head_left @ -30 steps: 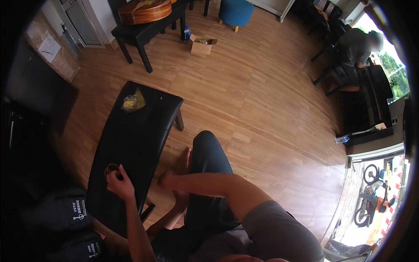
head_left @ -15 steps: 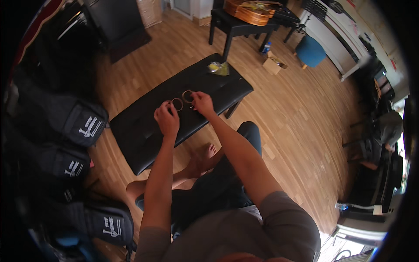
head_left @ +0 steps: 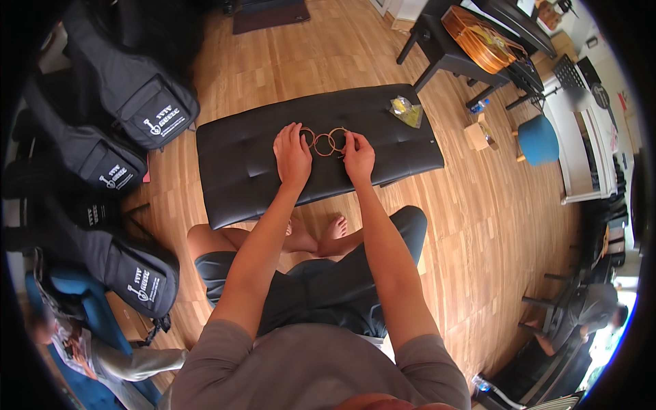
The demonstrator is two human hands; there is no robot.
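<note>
Head view: black padded bench [head_left: 247, 147] runs crosswise in front of the person. Three thin copper-coloured rings in a row on it, right of mid-length, between the hands: left ring [head_left: 308, 128], middle ring [head_left: 324, 156], right ring [head_left: 337, 128]. Middle and right overlap; can't tell if they're linked.

Left hand [head_left: 294, 157]: fingers fairly straight, left ring's outer side pinched between thumb and fingers. Right hand [head_left: 359, 157]: fingers curled, thumb and fingertips gripping right ring's outer side. Both forearms cross the bench's near edge.

Clear-and-yellow plastic packet [head_left: 406, 111] on the bench, near its far right corner, well apart from the hands. Off the right end, on the floor: small open cardboard box [head_left: 478, 135], blue stool [head_left: 538, 140]. Guitar [head_left: 478, 42] lies on a second black bench [head_left: 429, 44], past the far right corner.
</note>
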